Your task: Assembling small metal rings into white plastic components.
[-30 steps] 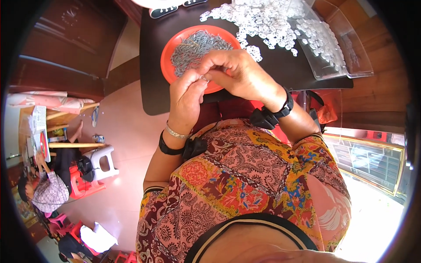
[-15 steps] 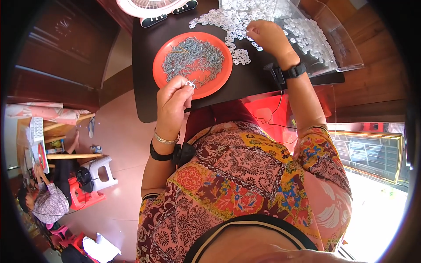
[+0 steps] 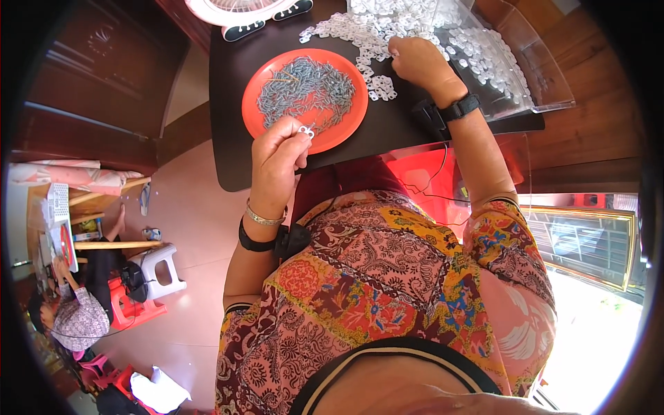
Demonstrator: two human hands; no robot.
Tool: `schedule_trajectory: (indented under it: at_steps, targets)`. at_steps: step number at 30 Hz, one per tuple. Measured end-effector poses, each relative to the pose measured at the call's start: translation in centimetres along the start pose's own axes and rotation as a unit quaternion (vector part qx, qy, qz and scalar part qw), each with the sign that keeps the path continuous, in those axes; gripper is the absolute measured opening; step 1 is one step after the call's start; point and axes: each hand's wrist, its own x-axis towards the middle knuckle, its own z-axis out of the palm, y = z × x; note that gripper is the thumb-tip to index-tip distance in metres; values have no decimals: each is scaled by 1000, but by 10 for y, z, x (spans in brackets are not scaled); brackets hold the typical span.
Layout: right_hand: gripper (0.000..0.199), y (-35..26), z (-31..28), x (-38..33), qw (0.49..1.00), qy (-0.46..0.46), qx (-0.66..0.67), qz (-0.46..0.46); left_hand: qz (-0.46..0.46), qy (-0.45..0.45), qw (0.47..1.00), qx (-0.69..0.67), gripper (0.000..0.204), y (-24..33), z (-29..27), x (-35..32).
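My left hand (image 3: pixel 279 153) is closed over the near edge of a round orange plate (image 3: pixel 252 104). Thumb and forefinger pinch a small white plastic piece with two holes (image 3: pixel 306 131); a thin bit of metal seems to stick up from it. Many small grey screws (image 3: pixel 301 81) are spread over the plate, along with a thin yellowish stick (image 3: pixel 281 79). My right hand (image 3: pixel 423 63) is at the edge of a heap of white plastic pieces (image 3: pixel 373 31), right of the plate. Its fingers are curled together, and the fingertips are mostly hidden.
A clear tray (image 3: pixel 546 76) with more white pieces lies at the right of the dark table (image 3: pixel 232 149). A pink-rimmed fan (image 3: pixel 235 10) stands at the far edge. Another person (image 3: pixel 79 321) sits at lower left near red and grey stools (image 3: pixel 160 270).
My right hand has drawn slightly down, its fingers more tucked in over the pieces. My left hand has barely moved, still holding the white piece.
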Motion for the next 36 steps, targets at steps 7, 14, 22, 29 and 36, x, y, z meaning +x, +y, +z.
schedule_trajectory:
  at_steps: [7,14,22,29,36]
  targets:
    - [20,-22,-26,-8,891,-88,436,91,-13,13,1000,-8,17,0,-1,0]
    - [16,-82,-53,-26,675,-159,720,15,-9,14,1000,-25,18,5,4,3]
    - [17,-119,-51,-32,661,-139,738,-1,-14,32,999,-10,19,5,9,6]
    - [14,-131,-50,-33,668,-136,732,-13,-2,47,999,-22,18,-1,8,3]
    - [12,-137,-50,-35,682,-113,721,-35,5,57,998,-37,18,-2,8,2]
